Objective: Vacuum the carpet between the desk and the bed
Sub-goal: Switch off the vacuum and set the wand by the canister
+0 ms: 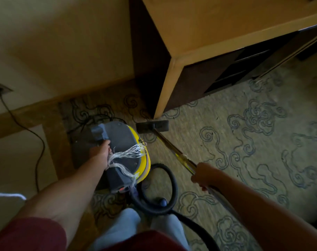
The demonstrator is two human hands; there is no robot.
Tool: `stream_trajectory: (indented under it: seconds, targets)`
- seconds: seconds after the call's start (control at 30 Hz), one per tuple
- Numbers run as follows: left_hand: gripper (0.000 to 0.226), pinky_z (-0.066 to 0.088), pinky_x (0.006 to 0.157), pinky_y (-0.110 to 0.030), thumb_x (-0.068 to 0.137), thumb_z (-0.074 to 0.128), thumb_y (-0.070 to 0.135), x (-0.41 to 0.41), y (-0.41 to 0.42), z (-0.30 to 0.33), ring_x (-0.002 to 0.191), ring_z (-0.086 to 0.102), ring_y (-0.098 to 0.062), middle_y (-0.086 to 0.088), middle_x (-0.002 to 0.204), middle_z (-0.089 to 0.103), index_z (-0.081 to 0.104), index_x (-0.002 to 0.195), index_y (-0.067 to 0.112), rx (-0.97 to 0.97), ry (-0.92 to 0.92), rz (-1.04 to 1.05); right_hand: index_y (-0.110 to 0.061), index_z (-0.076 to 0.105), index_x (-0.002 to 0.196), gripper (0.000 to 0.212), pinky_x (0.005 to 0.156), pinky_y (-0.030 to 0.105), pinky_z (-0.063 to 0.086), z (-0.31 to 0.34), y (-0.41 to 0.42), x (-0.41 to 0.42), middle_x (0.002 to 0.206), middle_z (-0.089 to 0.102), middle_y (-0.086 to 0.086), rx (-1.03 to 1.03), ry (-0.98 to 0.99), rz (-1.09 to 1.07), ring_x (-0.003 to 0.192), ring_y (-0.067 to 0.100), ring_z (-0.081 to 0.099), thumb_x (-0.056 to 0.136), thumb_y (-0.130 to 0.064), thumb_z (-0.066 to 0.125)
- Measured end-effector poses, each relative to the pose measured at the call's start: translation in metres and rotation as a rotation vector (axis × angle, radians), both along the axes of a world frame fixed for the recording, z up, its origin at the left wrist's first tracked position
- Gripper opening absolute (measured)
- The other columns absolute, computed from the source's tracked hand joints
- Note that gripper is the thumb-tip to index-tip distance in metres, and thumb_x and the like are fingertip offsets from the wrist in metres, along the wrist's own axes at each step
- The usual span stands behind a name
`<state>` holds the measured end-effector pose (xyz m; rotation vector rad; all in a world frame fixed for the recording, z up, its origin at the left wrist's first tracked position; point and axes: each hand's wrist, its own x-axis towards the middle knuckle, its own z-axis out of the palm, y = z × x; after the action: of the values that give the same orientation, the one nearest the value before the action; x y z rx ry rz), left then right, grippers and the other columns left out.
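The yellow-and-grey canister vacuum (118, 153) sits at the carpet's (235, 151) left margin, beside a wooden threshold strip (51, 124). The left hand (100, 155) is closed around its grey carry handle (99, 136), where frayed white string (128, 154) is tied. The right hand (203, 175) is wrapped around the metal wand (179, 158), which slants forward to the black floor nozzle (152, 126). The nozzle lies flat on the carpet, just in front of the desk's (199, 29) near corner leg (165, 91), close to touching it. A black hose (172, 180) loops near the person's legs. Behind the canister, a narrow carpet pocket is hemmed by the baseboard (72, 98) and the desk's dark side panel (147, 60). A black power cord (25, 129) runs from a wall socket (2, 88) down the left. To the right of the wand, patterned carpet lies open and wide.
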<state>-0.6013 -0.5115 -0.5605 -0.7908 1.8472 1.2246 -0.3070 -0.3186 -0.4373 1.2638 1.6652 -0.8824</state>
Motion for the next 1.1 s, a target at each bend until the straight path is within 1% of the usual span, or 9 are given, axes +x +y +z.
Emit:
stream_trajectory:
  seconds: [0.13,0.33,0.47,0.6,0.73,0.83,0.9,0.97,1.1]
  targets:
    - [0.037,0.032,0.034,-0.015,0.090,0.064,0.018,-0.008,0.002,0.042,0.018,0.035,-0.001,0.005,0.024,0.041,0.046,0.059,0.014,-0.021,0.082,0.026,-0.005,0.053,0.087,0.011,0.034,0.026,0.049,0.029,0.003,-0.022,0.065,0.063,0.015,-0.014,0.055,-0.019,0.037,0.017,0.060,0.082,-0.010,0.062]
    - [0.036,0.034,0.048,-0.028,0.087,0.070,0.024,-0.043,-0.012,0.080,0.018,0.039,-0.003,0.006,0.025,0.045,0.051,0.059,0.012,-0.084,0.172,0.106,-0.001,0.053,0.102,0.020,0.041,0.031,0.055,0.040,0.032,-0.063,0.072,0.063,0.015,-0.058,0.100,0.121,0.050,0.021,0.064,0.086,-0.011,0.061]
    - [0.032,0.037,0.046,-0.025,0.087,0.070,0.029,-0.066,-0.026,0.089,0.039,0.049,-0.009,0.005,0.035,0.054,0.055,0.062,0.015,-0.074,0.198,0.206,-0.003,0.047,0.106,0.023,0.033,0.023,0.046,0.048,0.047,-0.094,0.076,0.061,0.014,-0.014,0.119,0.206,0.047,0.019,0.062,0.089,-0.011,0.060]
    - [0.027,0.043,0.042,-0.023,0.084,0.073,0.026,-0.091,-0.042,0.083,0.040,0.053,-0.006,0.001,0.053,0.060,0.059,0.064,0.015,-0.028,0.198,0.288,0.000,0.051,0.105,0.021,0.029,0.021,0.044,0.045,0.054,-0.148,0.074,0.059,0.014,0.052,0.140,0.344,0.048,0.021,0.063,0.089,-0.011,0.058]
    - [0.026,0.045,0.043,-0.024,0.083,0.074,0.022,-0.126,-0.053,0.080,0.047,0.053,-0.010,-0.003,0.060,0.058,0.058,0.064,0.013,0.028,0.155,0.329,-0.003,0.055,0.095,0.014,0.038,0.027,0.053,0.035,0.044,-0.205,0.071,0.064,0.010,0.086,0.125,0.434,0.048,0.019,0.069,0.087,-0.015,0.059]
    - [0.028,0.045,0.045,-0.022,0.082,0.073,0.019,-0.155,-0.055,0.080,0.032,0.052,-0.007,0.001,0.042,0.058,0.056,0.061,0.013,0.048,0.147,0.311,-0.002,0.059,0.097,0.018,0.049,0.032,0.060,0.029,0.035,-0.240,0.068,0.064,0.006,0.108,0.103,0.506,0.043,0.016,0.067,0.085,-0.015,0.058]
    - [0.031,0.044,0.045,-0.022,0.083,0.073,0.018,-0.175,-0.057,0.075,0.028,0.049,-0.006,0.005,0.032,0.053,0.053,0.060,0.013,0.036,0.152,0.292,-0.001,0.060,0.105,0.025,0.059,0.036,0.062,0.033,0.030,-0.262,0.072,0.062,0.003,0.146,0.067,0.577,0.051,0.017,0.070,0.085,-0.015,0.056]
    - [0.033,0.042,0.050,-0.026,0.085,0.073,0.020,-0.196,-0.055,0.071,0.031,0.049,-0.009,0.005,0.030,0.051,0.052,0.060,0.012,0.024,0.151,0.266,-0.005,0.058,0.116,0.034,0.069,0.038,0.061,0.038,0.030,-0.285,0.081,0.058,0.001,0.278,0.072,0.742,0.075,0.022,0.073,0.084,-0.017,0.056]
    - [0.039,0.038,0.046,-0.026,0.087,0.072,0.024,-0.227,-0.054,0.055,0.020,0.042,-0.005,0.004,0.026,0.047,0.050,0.059,0.010,-0.017,0.162,0.215,-0.013,0.056,0.123,0.043,0.069,0.037,0.047,0.053,0.041,-0.341,0.113,0.063,0.004,0.415,0.012,1.030,0.102,0.027,0.064,0.083,-0.023,0.067]
